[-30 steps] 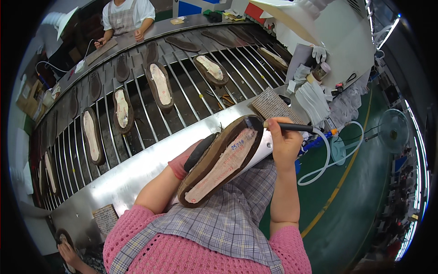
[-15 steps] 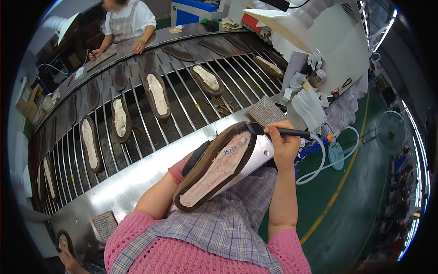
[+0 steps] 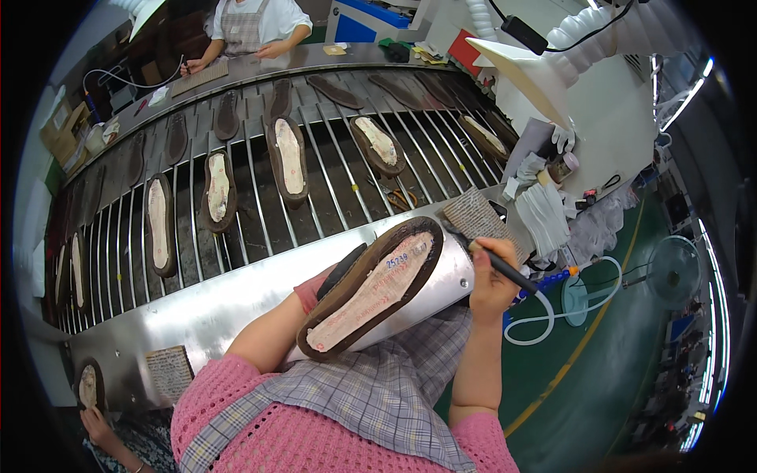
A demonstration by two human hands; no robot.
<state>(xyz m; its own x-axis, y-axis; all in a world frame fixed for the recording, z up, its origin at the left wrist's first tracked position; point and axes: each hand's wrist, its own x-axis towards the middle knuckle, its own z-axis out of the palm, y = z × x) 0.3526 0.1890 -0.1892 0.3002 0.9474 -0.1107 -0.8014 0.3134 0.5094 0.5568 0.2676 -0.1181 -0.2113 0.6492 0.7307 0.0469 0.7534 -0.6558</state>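
A brown shoe [image 3: 371, 296], bottom side up with a pale insole board showing, lies at a slant in front of me. Dark wet-looking material runs around its rim near the upper end. My left hand [image 3: 314, 290] supports it from the left and below; something pinkish covers this hand, and its fingers are hidden behind the shoe. In my right hand [image 3: 493, 277] is a black-handled brush [image 3: 516, 274] with a pale hose at its back end. The brush tip sits just right of the shoe's upper end, a little apart from it.
Beyond a metal ledge [image 3: 236, 303], a rack of metal rods [image 3: 256, 201] carries several shoes and soles. A textured pad [image 3: 477, 217], white cloths [image 3: 544, 217] and a lamp [image 3: 524, 71] are at the right. Across the rack stands a person [image 3: 252, 27]; another person's hand [image 3: 98, 430] holds a shoe, lower left.
The brush has come off the upper end of the shoe, and my right hand has shifted down with it. The shoe stays in my left hand. The whole view has shifted slightly.
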